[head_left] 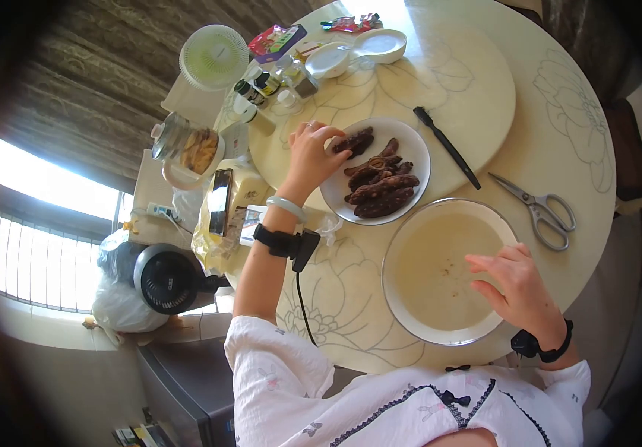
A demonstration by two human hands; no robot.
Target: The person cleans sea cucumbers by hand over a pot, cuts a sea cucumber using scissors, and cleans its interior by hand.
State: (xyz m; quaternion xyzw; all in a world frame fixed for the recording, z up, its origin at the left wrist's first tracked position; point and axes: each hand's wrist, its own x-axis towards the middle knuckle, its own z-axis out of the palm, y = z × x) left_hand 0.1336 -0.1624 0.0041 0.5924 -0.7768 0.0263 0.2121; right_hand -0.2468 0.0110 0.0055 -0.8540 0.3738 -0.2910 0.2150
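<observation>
Several dark brown, bumpy sea cucumbers (384, 186) lie on a white plate (419, 141). At the plate's upper left, my left hand (313, 156) pinches the end of one sea cucumber (358, 140) lying apart from the pile. Nearer to me stands a wide white basin (391, 287) of slightly cloudy water, with small dark bits at the bottom. Above its right side is my right hand (513, 284), thumb and fingers apart, holding nothing. A black brush (447, 147) lies right of the plate, and grey-handled scissors (538, 208) rest right of the basin.
Small bottles (257, 82), a white two-part dish (380, 46) and snack packets (276, 41) stand at the back. To the left are a glass jug (190, 149), a phone (220, 201) and a black fan (168, 278). A cable (302, 298) hangs from my left wrist.
</observation>
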